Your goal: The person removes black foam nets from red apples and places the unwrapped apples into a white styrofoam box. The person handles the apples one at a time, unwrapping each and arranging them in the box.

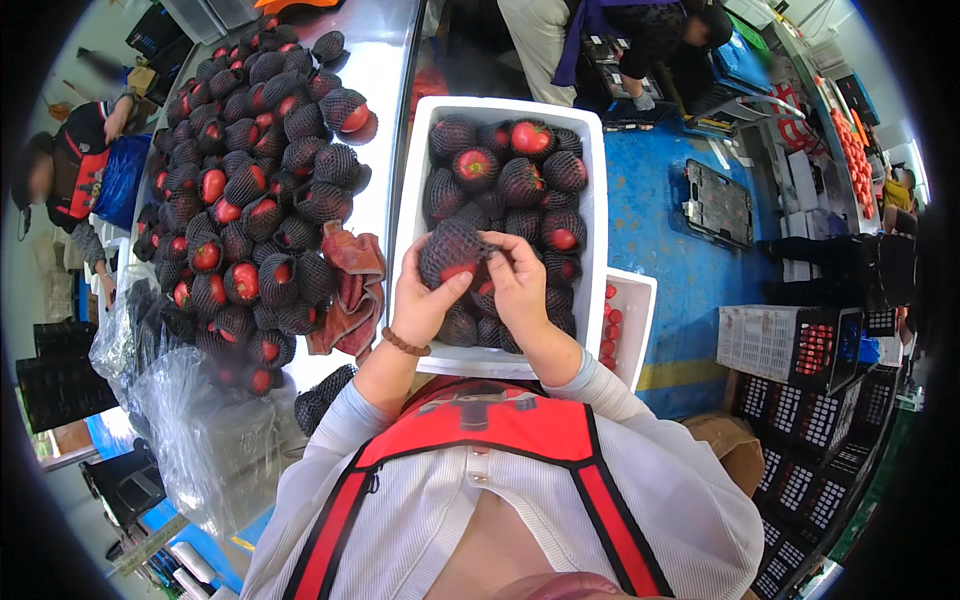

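My left hand (421,300) cups a red tomato in a black foam net sleeve (450,251), its red skin showing at the lower end. With thumb and fingers, my right hand (516,281) pinches the net's edge on the right side of the same tomato. Both hands are over a white foam box (592,225) filled with netted tomatoes (521,184); some of these are hidden beneath my hands. To the left, a large heap of netted tomatoes (255,172) lies on a shiny metal table (379,82).
A reddish cloth (349,292) and clear plastic sheeting (214,427) lie at left. Another foam box (637,315) with bare tomatoes stands right. Black crates (795,420) are stacked farther right; a black case (716,202) rests on the blue floor (645,195). Several people work nearby.
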`<state>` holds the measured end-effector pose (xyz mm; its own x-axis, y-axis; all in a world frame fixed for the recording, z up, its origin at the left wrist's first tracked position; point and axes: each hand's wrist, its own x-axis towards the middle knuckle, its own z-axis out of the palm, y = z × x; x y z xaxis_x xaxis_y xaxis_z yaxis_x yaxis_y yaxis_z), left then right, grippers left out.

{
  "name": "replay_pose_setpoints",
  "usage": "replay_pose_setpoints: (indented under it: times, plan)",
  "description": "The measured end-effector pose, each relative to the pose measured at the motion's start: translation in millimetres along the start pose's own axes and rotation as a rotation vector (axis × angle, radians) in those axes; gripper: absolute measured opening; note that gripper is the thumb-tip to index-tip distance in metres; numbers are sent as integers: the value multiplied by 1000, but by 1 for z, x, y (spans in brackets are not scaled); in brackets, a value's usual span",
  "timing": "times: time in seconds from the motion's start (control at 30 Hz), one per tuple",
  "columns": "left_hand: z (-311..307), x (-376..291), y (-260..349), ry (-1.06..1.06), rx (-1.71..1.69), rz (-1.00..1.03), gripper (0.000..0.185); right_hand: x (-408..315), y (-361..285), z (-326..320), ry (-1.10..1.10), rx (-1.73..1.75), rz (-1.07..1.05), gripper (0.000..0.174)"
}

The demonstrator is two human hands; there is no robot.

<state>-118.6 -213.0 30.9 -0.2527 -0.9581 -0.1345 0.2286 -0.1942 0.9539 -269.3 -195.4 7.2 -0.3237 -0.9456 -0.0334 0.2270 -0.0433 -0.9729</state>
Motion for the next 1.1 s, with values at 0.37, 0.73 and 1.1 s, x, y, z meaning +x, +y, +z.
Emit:
replay_pose_setpoints:
  times: [0.37, 0.73, 1.1]
  plan:
    - [-14, -2, -4, -310, -1074, -338, 70, 10, -6, -12, -15, 837, 733, 11]
    - [-21, 0, -4, -260, -1008, -362, 69, 18, -30, -8, 3, 633, 347, 6]
    - [-1, -3, 7, 142, -18, 181, 57, -5, -62, 19, -195, -501, -478, 38]
